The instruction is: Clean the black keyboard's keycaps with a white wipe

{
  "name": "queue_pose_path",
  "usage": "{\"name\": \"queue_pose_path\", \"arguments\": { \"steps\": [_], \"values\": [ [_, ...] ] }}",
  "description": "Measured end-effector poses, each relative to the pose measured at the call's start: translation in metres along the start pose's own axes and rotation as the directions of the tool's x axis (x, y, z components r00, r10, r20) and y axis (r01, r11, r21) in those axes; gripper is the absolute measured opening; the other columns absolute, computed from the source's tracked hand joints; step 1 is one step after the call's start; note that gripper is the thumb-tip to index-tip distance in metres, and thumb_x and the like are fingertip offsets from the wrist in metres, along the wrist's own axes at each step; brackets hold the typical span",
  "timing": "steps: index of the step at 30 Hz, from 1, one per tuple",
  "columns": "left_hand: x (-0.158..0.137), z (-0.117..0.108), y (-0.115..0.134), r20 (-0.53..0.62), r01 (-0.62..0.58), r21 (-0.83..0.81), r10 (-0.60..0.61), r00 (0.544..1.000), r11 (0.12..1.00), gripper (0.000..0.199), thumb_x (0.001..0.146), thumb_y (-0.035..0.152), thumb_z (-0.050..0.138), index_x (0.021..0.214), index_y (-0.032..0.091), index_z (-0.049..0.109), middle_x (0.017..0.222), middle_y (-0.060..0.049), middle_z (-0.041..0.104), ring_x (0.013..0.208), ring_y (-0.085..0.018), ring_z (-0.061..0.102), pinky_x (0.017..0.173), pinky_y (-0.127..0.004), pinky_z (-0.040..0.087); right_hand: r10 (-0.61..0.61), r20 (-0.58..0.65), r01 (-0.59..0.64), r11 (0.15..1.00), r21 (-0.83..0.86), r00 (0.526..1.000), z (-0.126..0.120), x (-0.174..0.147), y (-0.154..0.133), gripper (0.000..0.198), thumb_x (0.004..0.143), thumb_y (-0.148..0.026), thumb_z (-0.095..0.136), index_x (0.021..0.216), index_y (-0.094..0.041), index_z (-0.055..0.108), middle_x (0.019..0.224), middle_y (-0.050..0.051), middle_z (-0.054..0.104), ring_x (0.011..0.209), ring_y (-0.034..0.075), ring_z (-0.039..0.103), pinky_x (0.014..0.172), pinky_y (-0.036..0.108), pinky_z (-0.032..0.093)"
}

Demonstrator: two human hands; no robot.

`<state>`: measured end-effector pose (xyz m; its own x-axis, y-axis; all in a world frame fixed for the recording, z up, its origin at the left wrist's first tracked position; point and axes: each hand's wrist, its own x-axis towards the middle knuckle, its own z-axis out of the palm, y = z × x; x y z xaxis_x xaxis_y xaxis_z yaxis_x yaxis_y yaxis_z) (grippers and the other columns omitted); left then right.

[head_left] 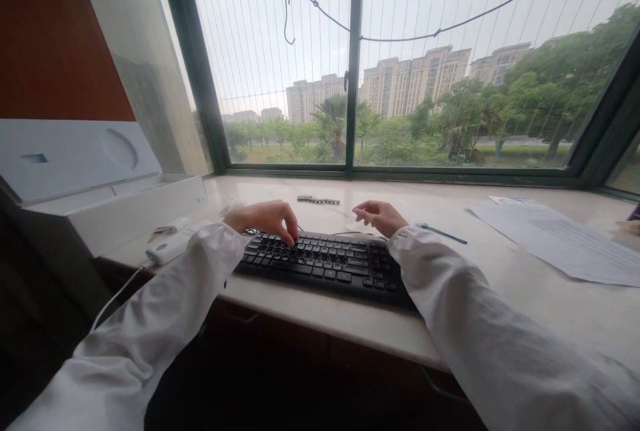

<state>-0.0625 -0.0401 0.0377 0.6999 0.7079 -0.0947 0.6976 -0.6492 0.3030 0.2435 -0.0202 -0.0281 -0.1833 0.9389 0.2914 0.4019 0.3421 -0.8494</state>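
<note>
In the head view, the black keyboard (327,268) lay at the center of the frame, along the near edge of the pale counter (520,298). The left hand (270,219) reached onto its upper left keys, thumb and fingertips pinched narrow; whether they gripped a keycap could not be told. The right hand (381,218) hovered beyond the keyboard, right of center, fingers loosely curled, any small object between them unclear. Work on the keys seemed partway: lower and right-hand caps sat in place, while middle-left spots looked bare. A row of small pieces (319,200), possibly keycaps, lay above center; the remaining number was unreadable.
</note>
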Motion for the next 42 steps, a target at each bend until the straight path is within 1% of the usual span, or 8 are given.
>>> {"name": "queue_pose_path", "arguments": {
  "steps": [4, 12, 18, 23, 29, 34, 38, 42],
  "values": [
    [0.001, 0.004, -0.001, 0.025, 0.043, 0.046, -0.044, 0.999, 0.998, 0.026, 0.064, 0.042, 0.08, 0.084, 0.025, 0.077, 0.084, 0.001, 0.075, 0.078, -0.015, 0.067, 0.071, -0.022, 0.046, 0.0, 0.022, 0.0, 1.0, -0.026, 1.0, 0.001, 0.0, 0.0, 0.028, 0.079, -0.039, 0.065, 0.09, -0.014, 0.069, 0.078, 0.006, 0.072, 0.063, 0.012, 0.058, 0.063, 0.027, 0.046],
    [0.005, 0.006, -0.002, 0.043, 0.023, 0.064, -0.026, 0.999, 0.998, 0.026, 0.064, 0.044, 0.079, 0.083, 0.026, 0.077, 0.084, 0.001, 0.075, 0.075, -0.014, 0.066, 0.07, -0.023, 0.046, 0.016, 0.037, -0.013, 0.998, -0.065, 0.999, 0.0, -0.003, -0.003, 0.025, 0.081, -0.036, 0.063, 0.09, -0.014, 0.069, 0.08, 0.006, 0.072, 0.066, 0.013, 0.06, 0.067, 0.028, 0.048],
    [0.006, 0.004, 0.001, 0.058, 0.015, 0.081, -0.02, 0.998, 0.997, 0.026, 0.064, 0.044, 0.08, 0.083, 0.026, 0.077, 0.084, 0.0, 0.075, 0.074, -0.014, 0.066, 0.07, -0.024, 0.047, 0.021, 0.043, -0.017, 0.997, -0.073, 0.999, 0.001, -0.006, -0.008, 0.023, 0.081, -0.035, 0.065, 0.09, -0.015, 0.07, 0.08, 0.007, 0.073, 0.067, 0.013, 0.061, 0.068, 0.028, 0.049],
    [0.006, 0.003, 0.003, 0.047, 0.026, 0.109, -0.031, 0.998, 0.994, 0.026, 0.065, 0.044, 0.079, 0.083, 0.026, 0.077, 0.084, -0.001, 0.075, 0.074, -0.015, 0.066, 0.07, -0.025, 0.047, 0.021, 0.058, -0.016, 0.996, -0.09, 0.998, 0.001, -0.007, -0.009, 0.022, 0.081, -0.035, 0.064, 0.09, -0.015, 0.069, 0.08, 0.006, 0.073, 0.067, 0.013, 0.061, 0.066, 0.027, 0.049],
    [0.007, 0.004, 0.005, 0.054, 0.027, 0.108, -0.033, 0.998, 0.994, 0.025, 0.063, 0.042, 0.08, 0.082, 0.026, 0.078, 0.083, 0.0, 0.075, 0.074, -0.015, 0.067, 0.069, -0.024, 0.047, 0.024, 0.07, -0.018, 0.996, -0.092, 0.997, 0.002, -0.006, -0.009, 0.02, 0.082, -0.034, 0.063, 0.089, -0.016, 0.069, 0.08, 0.006, 0.073, 0.067, 0.013, 0.061, 0.064, 0.026, 0.049],
    [0.009, 0.003, 0.008, 0.057, 0.038, 0.133, -0.046, 0.997, 0.99, 0.022, 0.063, 0.038, 0.081, 0.081, 0.026, 0.077, 0.081, 0.001, 0.075, 0.071, -0.014, 0.066, 0.066, -0.023, 0.046, 0.013, 0.073, -0.005, 0.994, -0.106, 0.997, 0.002, -0.006, -0.008, 0.021, 0.081, -0.035, 0.065, 0.088, -0.016, 0.07, 0.079, 0.006, 0.073, 0.066, 0.013, 0.061, 0.066, 0.027, 0.049],
    [0.013, 0.004, 0.009, 0.05, 0.06, 0.177, -0.07, 0.996, 0.982, 0.02, 0.061, 0.033, 0.082, 0.079, 0.026, 0.077, 0.075, 0.002, 0.074, 0.066, -0.012, 0.065, 0.062, -0.022, 0.045, -0.013, 0.077, 0.022, 0.993, -0.113, 0.997, 0.002, -0.006, -0.007, 0.024, 0.078, -0.039, 0.067, 0.087, -0.017, 0.071, 0.078, 0.005, 0.073, 0.065, 0.013, 0.061, 0.067, 0.028, 0.049],
    [0.017, 0.005, 0.014, 0.046, 0.087, 0.227, -0.1, 0.994, 0.97, 0.021, 0.058, 0.031, 0.084, 0.077, 0.024, 0.077, 0.072, 0.001, 0.073, 0.062, -0.012, 0.064, 0.058, -0.021, 0.044, -0.016, 0.08, 0.026, 0.992, -0.126, 0.997, 0.003, -0.006, -0.007, 0.024, 0.079, -0.039, 0.066, 0.087, -0.017, 0.071, 0.077, 0.004, 0.073, 0.065, 0.013, 0.061, 0.068, 0.028, 0.049]
  ]
}}
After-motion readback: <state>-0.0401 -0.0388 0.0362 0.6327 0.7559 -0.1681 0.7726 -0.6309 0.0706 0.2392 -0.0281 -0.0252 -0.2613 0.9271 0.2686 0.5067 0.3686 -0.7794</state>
